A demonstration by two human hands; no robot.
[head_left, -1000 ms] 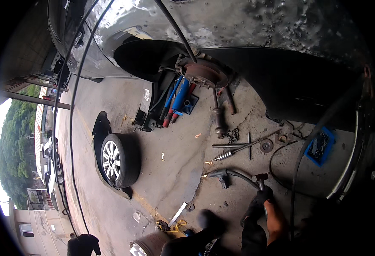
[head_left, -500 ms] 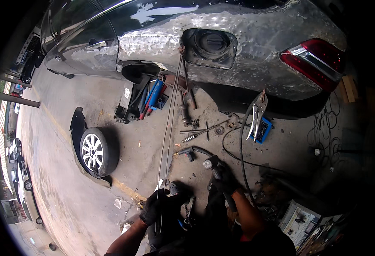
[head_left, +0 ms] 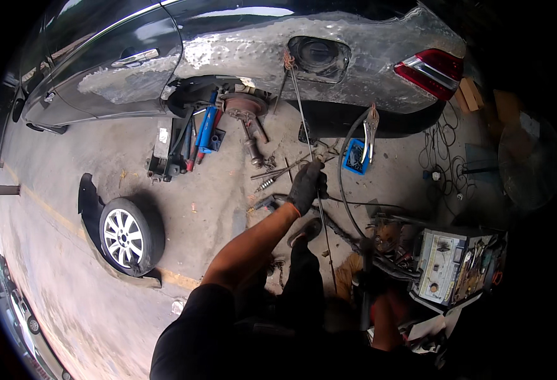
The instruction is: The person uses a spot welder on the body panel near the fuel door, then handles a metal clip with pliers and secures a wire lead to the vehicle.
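Note:
My left hand [head_left: 307, 187], in a black glove, is closed around a long thin metal rod [head_left: 302, 120]. The rod's upper end meets a reddish-brown hook [head_left: 289, 60] at the edge of the fuel filler recess [head_left: 319, 56]. Its lower part runs down past my legs. In dark shadow at the lower right, my gloved right hand [head_left: 370, 285] is closed around a hammer [head_left: 366, 247], held upright; its fingers are hard to make out. Facing me is the car's scraped, bare-metal rear side panel [head_left: 240, 54], with locking pliers [head_left: 370, 133] clamped at its lower edge.
A removed wheel [head_left: 126, 234] lies on a dark curved trim piece at left. Beside the exposed brake disc [head_left: 243, 106] stands a blue jack [head_left: 207, 130]. A blue tray [head_left: 355, 157], a cable [head_left: 343, 183] and loose tools lie on the floor. At right stands a tool-laden cart [head_left: 440, 266].
My left hand has moved up and right along the rod, which now slants the other way. The hammer in my right hand has come down and right into shadow. The view has shifted right.

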